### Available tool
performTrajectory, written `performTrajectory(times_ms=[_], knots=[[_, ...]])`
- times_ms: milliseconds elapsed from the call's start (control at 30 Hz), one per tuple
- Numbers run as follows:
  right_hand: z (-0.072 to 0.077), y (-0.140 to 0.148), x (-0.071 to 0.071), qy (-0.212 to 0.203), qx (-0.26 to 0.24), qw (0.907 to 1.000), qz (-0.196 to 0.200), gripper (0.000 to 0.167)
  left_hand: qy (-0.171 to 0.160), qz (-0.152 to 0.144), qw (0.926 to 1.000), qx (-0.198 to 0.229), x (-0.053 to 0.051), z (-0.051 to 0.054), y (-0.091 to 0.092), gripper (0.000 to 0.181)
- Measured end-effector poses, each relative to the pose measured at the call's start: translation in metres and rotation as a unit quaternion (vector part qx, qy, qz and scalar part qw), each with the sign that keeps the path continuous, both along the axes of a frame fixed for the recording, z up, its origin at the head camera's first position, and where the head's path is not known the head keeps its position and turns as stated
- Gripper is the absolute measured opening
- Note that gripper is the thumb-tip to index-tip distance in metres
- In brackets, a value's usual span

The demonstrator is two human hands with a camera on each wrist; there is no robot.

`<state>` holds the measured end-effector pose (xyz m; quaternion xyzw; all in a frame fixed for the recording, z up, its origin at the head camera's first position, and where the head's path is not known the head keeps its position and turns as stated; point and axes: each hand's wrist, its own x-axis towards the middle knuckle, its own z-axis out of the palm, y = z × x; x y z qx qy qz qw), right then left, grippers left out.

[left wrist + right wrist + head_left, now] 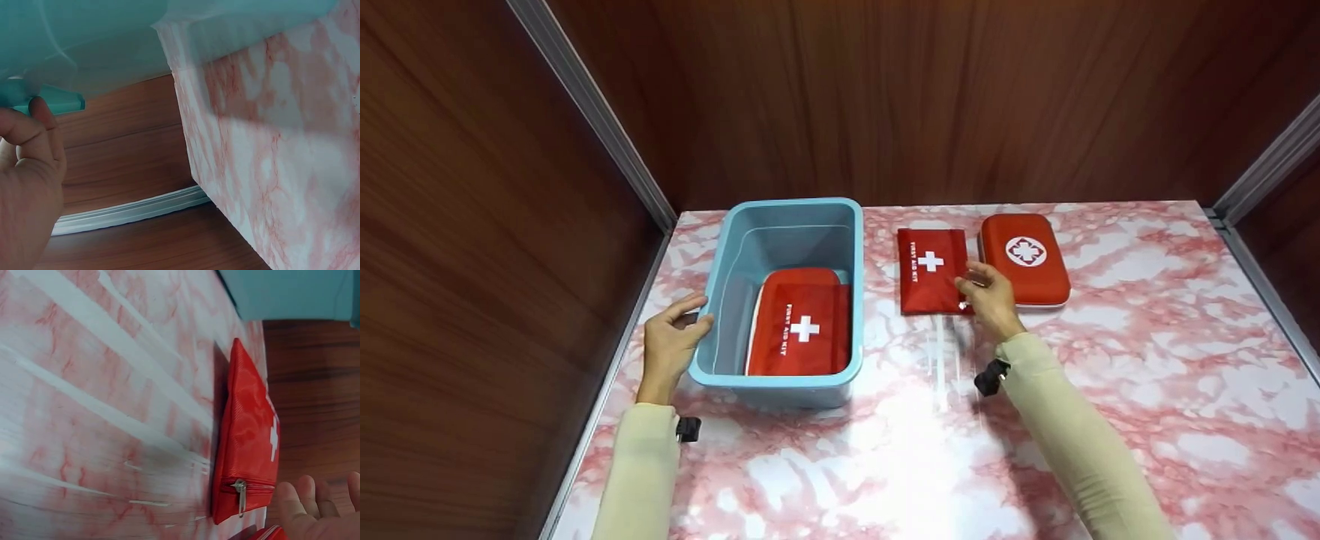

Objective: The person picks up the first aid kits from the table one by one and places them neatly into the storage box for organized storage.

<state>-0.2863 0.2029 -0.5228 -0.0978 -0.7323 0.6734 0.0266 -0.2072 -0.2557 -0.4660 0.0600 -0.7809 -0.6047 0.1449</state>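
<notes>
A blue bin [786, 381] holds a red hard case [804, 277] with a red first aid pouch [829, 349] on top. My left hand [669, 345] is at the bin's left rim, fingers around the edge; the left wrist view shows the hand [34, 152] by the rim [67, 101]. Right of the bin, another flat red pouch [931, 289] lies on the table. Over its right edge is my right hand [990, 300], fingers relaxed and holding nothing. In the right wrist view, the hand [320, 512] is beside the pouch [247, 433], near its zipper end.
A red hard case [1039, 274] with a white round emblem lies right of the pouch, close to my right hand. The marbled table [1147, 360] meets wooden walls [885, 105] at the back and sides.
</notes>
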Motion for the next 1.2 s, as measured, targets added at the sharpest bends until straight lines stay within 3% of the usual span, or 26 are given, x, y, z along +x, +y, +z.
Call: performTrajectory(times_ms=[300, 567, 933, 1200], knots=[[-0.008, 0.003, -0.001, -0.007, 0.038, 0.9992, 0.009, 0.052, 0.011, -0.014, 0.9998, -0.004, 0.015, 0.027, 0.013, 0.033], [-0.01, 0.006, -0.001, -0.028, 0.051, 0.9979, 0.028, 0.058, 0.008, -0.008, 0.9999, -0.012, 0.018, 0.031, 0.015, 0.032], [-0.013, 0.01, -0.002, -0.066, 0.081, 0.9936, 0.042, 0.062, 0.009, -0.008, 0.9999, 0.001, 0.016, 0.028, 0.015, 0.031], [-0.019, 0.013, -0.003, -0.082, 0.134, 0.9861, 0.055, 0.063, 0.009, 0.0, 0.9999, 0.004, 0.0, 0.0, 0.001, 0.032]])
